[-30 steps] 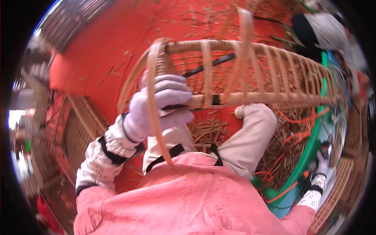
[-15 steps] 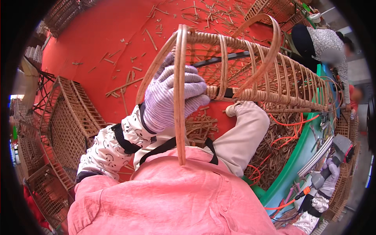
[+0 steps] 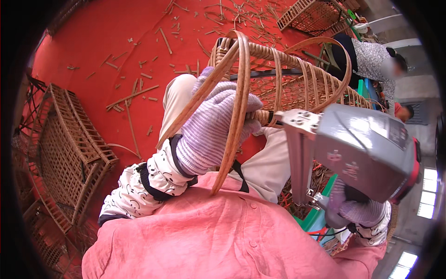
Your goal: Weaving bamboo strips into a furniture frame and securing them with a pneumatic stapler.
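Note:
A long wicker frame (image 3: 309,65) with open woven sides and bent cane loops stretches from in front of me toward the far right. My left hand (image 3: 209,123), in a striped lilac knit glove, is closed around its near wrapped bar; one tall cane loop (image 3: 240,93) passes in front of the glove. At the right, my right hand (image 3: 355,204), gloved too, is wrapped round the handle of a grey air nail gun (image 3: 362,144). The gun's metal nose (image 3: 299,118) is at the wrapped bar, close beside my left fingers; whether it touches is hard to tell.
Another woven wicker piece (image 3: 69,158) stands at the left. Cane offcuts (image 3: 132,95) litter the red floor (image 3: 107,46). A green-edged bin of scraps (image 3: 320,216) is at my right knee. A person (image 3: 371,58) bends at the far right, near another wicker basket (image 3: 316,16).
My right hand has lifted the nail gun from the lower right up to the bar beside my left hand. The wicker frame has shifted slightly right, my left hand still gripping it.

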`<move>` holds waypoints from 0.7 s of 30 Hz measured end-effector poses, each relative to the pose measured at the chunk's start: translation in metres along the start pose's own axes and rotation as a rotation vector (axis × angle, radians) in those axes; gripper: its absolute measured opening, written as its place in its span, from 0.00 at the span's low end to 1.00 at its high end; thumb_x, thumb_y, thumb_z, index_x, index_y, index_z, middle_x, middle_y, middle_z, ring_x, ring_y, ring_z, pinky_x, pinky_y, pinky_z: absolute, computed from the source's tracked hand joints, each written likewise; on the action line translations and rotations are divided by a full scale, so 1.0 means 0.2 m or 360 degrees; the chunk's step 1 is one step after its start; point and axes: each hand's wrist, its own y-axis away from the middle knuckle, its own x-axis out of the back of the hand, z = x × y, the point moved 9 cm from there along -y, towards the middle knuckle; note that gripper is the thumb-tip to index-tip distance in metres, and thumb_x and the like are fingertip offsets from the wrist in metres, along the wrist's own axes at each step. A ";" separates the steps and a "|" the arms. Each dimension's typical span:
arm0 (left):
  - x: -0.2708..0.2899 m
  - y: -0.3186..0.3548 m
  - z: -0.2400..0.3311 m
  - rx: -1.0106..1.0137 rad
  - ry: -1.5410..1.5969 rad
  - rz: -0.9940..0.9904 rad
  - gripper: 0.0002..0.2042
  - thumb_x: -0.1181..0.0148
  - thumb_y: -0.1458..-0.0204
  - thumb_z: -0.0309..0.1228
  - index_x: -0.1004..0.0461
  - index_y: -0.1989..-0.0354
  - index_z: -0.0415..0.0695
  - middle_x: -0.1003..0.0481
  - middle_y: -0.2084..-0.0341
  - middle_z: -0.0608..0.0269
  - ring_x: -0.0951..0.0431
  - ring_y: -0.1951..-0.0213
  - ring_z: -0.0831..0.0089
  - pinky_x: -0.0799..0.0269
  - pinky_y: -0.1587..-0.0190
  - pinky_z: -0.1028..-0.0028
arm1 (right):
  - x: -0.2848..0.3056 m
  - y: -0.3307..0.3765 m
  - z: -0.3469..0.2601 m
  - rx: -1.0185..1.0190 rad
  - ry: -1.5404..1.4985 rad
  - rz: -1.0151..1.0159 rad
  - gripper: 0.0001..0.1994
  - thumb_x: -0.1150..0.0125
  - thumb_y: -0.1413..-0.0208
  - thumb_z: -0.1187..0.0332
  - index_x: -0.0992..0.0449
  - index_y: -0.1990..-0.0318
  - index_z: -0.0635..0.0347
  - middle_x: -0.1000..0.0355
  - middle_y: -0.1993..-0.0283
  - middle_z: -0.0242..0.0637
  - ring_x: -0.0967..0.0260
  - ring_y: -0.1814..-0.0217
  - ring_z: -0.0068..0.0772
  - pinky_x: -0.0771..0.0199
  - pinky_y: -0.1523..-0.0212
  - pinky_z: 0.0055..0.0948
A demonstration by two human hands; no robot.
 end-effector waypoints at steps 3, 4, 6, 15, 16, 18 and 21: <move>0.01 -0.01 0.01 -0.0078 -0.0015 0.0050 0.16 0.32 0.65 0.20 0.27 0.64 0.40 0.30 0.67 0.57 0.27 0.66 0.64 0.29 0.65 0.69 | -0.01 -0.08 -0.05 0.0151 0.0082 -0.0090 0.17 0.49 0.46 0.72 0.33 0.47 0.62 0.32 0.50 0.39 0.35 0.48 0.31 0.34 0.45 0.30; 0.02 -0.01 0.01 -0.0072 -0.0010 0.0055 0.16 0.32 0.65 0.20 0.27 0.64 0.40 0.30 0.67 0.57 0.27 0.66 0.64 0.29 0.65 0.69 | -0.02 -0.10 -0.06 0.0185 0.0110 -0.0117 0.18 0.49 0.46 0.72 0.33 0.47 0.62 0.32 0.50 0.39 0.35 0.48 0.31 0.33 0.46 0.30; 0.01 -0.01 0.01 -0.0100 -0.0008 0.0054 0.16 0.32 0.65 0.21 0.27 0.64 0.40 0.30 0.67 0.56 0.27 0.65 0.63 0.29 0.64 0.69 | -0.02 -0.12 -0.08 0.0229 0.0148 -0.0151 0.18 0.49 0.46 0.72 0.33 0.47 0.62 0.32 0.50 0.39 0.35 0.48 0.30 0.33 0.46 0.30; 0.02 0.01 0.01 -0.0177 -0.0017 0.0073 0.16 0.33 0.65 0.22 0.27 0.64 0.42 0.28 0.68 0.56 0.27 0.65 0.60 0.30 0.62 0.65 | -0.05 -0.19 -0.15 0.0340 0.0265 -0.0250 0.20 0.46 0.48 0.72 0.35 0.46 0.61 0.32 0.50 0.38 0.34 0.51 0.29 0.32 0.48 0.29; 0.03 0.01 0.00 -0.0177 -0.0011 0.0074 0.16 0.33 0.65 0.22 0.27 0.64 0.42 0.28 0.68 0.56 0.27 0.65 0.60 0.30 0.62 0.65 | -0.05 -0.19 -0.16 0.0346 0.0279 -0.0263 0.20 0.46 0.48 0.72 0.35 0.46 0.61 0.32 0.50 0.38 0.34 0.52 0.29 0.31 0.49 0.29; 0.01 0.00 -0.01 -0.0155 -0.0074 -0.0028 0.16 0.34 0.66 0.22 0.26 0.64 0.42 0.28 0.69 0.57 0.27 0.64 0.60 0.30 0.61 0.65 | -0.05 -0.21 -0.17 0.0371 0.0300 -0.0286 0.21 0.46 0.49 0.72 0.35 0.45 0.60 0.32 0.51 0.38 0.33 0.52 0.29 0.31 0.49 0.29; 0.02 -0.01 -0.03 -0.0154 -0.0069 -0.0044 0.17 0.35 0.67 0.22 0.26 0.64 0.42 0.28 0.69 0.56 0.27 0.64 0.60 0.31 0.60 0.64 | -0.04 -0.25 -0.21 0.0404 0.0336 -0.0307 0.22 0.45 0.49 0.71 0.36 0.45 0.60 0.31 0.51 0.38 0.33 0.53 0.29 0.31 0.50 0.29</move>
